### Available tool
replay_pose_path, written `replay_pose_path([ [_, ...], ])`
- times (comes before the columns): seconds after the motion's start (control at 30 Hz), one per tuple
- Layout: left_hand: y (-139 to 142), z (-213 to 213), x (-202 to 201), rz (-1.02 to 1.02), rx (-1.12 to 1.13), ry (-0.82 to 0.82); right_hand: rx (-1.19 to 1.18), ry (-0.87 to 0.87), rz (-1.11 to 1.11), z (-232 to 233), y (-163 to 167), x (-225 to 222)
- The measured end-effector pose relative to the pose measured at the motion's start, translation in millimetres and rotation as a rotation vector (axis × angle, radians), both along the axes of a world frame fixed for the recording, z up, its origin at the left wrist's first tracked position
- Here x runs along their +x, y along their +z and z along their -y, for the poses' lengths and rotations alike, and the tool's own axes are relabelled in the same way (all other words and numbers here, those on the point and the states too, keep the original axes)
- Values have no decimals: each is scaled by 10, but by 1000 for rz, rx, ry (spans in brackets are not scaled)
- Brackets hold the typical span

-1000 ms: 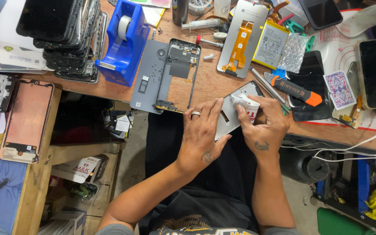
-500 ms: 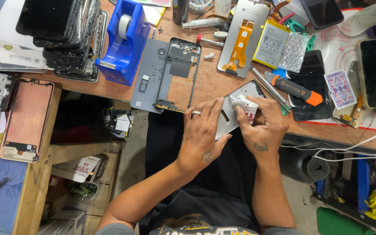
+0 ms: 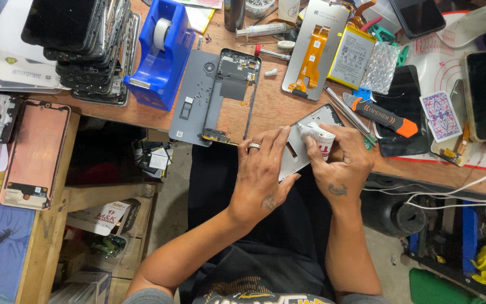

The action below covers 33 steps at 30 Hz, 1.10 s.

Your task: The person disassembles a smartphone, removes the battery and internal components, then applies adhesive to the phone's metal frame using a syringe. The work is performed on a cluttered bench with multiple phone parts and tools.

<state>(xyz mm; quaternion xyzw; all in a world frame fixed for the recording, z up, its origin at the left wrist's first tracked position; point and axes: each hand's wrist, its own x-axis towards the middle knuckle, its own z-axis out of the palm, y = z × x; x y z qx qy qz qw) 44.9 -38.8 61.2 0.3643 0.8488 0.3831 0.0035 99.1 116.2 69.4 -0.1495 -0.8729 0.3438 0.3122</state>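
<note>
**Two hands on a grey phone panel at the bench edge**

Far out to the left of the left hand, a copper-coloured screen panel (image 3: 35, 152) lies flat on a lower wooden shelf. Up and to the left of that hand sits a stack of dark phone screens (image 3: 77, 48), and just beside it a blue tape dispenser (image 3: 161, 53). Straight above the left hand's knuckles lie a grey back cover (image 3: 189, 101) and an open phone frame (image 3: 232, 95), side by side and touching.

The left hand (image 3: 262, 174) rests palm down, fingers loosely spread, a ring on one finger, its fingertips pressing the near edge of a grey phone panel (image 3: 305, 141). That panel lies tilted at the edge of the wooden bench (image 3: 265, 107), between the two hands.

The right hand (image 3: 341, 163) pinches a small white tube (image 3: 319, 138) between thumb and forefinger, its tip down on the panel.

Above the right hand a screen with an orange flex cable (image 3: 313, 56) lies face down, next to a yellow-edged battery (image 3: 352, 56). Just to the right of the right hand lies an orange-and-black opening tool (image 3: 383, 115), and beyond it a patterned card (image 3: 440, 115).
</note>
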Motion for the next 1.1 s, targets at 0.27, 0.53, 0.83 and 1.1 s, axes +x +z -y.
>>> replay_pose_path([
  [0.27, -6, -2, 4, 9, -5, 4, 17, 26, -17, 6, -19, 16],
  [0.53, 4, -8, -1, 16, -5, 1, 30, 46, -20, 6, -15, 9],
  [0.83, 28, -69, -57, 23, 6, -62, -174, -31, -69, -134, -35, 157],
  [1.1, 45, -117, -159, 0, 36, -108, -212, -24, -138, -174, -161, 248],
])
